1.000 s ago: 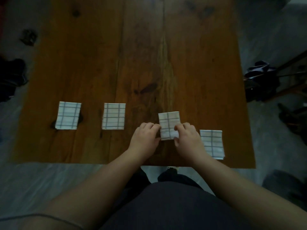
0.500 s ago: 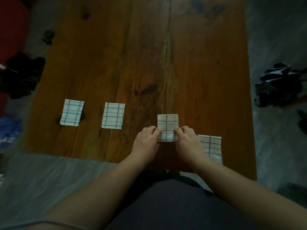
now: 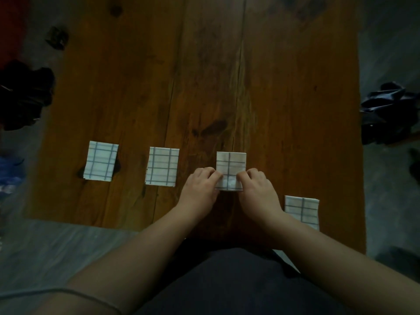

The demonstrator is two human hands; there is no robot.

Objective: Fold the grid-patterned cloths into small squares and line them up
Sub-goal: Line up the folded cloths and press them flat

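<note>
Several folded white cloths with a dark grid pattern lie on a wooden table [image 3: 227, 76]. The leftmost folded cloth [image 3: 100, 163] and the second folded cloth [image 3: 162, 166] sit side by side. A third folded cloth [image 3: 230, 165] lies right of them, roughly level with them. My left hand [image 3: 201, 189] pinches its near left corner and my right hand [image 3: 259, 190] pinches its near right corner. A fourth folded cloth [image 3: 302, 211] lies nearer to me at the right, partly hidden by my right forearm.
Dark bundles of fabric lie on the grey floor at the left [image 3: 25, 94] and at the right [image 3: 386, 112] of the table. The table's near edge runs just behind my wrists. My dark-clothed lap fills the bottom of the view.
Both hands have slid the third cloth away from me, so it now lies roughly level with the two cloths on the left. The camera view has shifted a little.
</note>
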